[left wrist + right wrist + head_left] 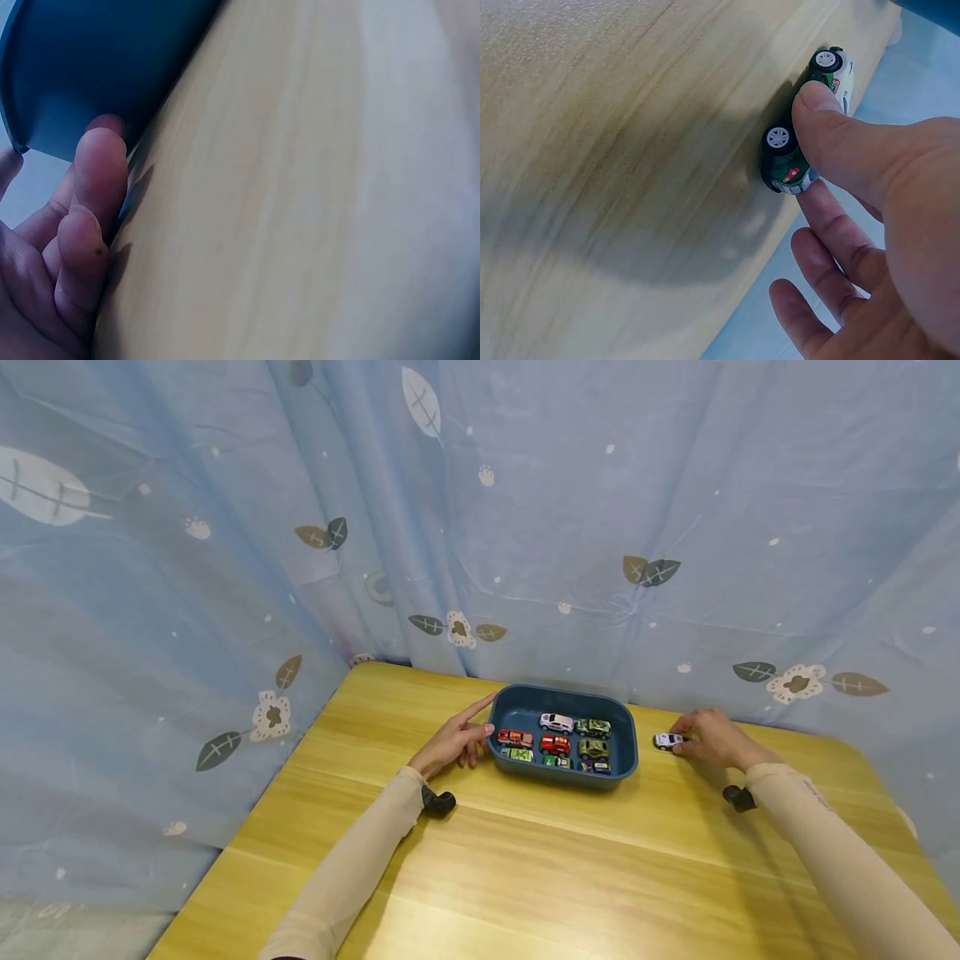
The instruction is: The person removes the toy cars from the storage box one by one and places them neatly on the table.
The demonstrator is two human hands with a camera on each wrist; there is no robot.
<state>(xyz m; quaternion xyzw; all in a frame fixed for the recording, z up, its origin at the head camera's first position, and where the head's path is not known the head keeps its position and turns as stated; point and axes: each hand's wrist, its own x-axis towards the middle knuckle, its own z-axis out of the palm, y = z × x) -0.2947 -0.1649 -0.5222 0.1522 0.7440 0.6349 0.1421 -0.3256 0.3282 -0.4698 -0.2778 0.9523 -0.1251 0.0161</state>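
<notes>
My right hand [712,737] pinches a small white-and-green toy car [791,150] between thumb and fingers, just right of a dark blue plastic bin [555,695]. In the right wrist view the car's wheels face the camera and its side lies under my thumb. The other fingers are bent loosely beside it. My left hand [450,743] touches the left end of the bin, index finger extended along the outside and thumb at the rim. In the left wrist view, fingertips meet the bin's outer wall [82,67]. Several toy cars stand inside, among them a red one [555,744].
The bin stands near the back edge of a wood-grain table [510,860]. A pale blue curtain [540,510] with leaf and flower prints hangs behind the table and along its left side. Each wrist carries a black mount [438,802].
</notes>
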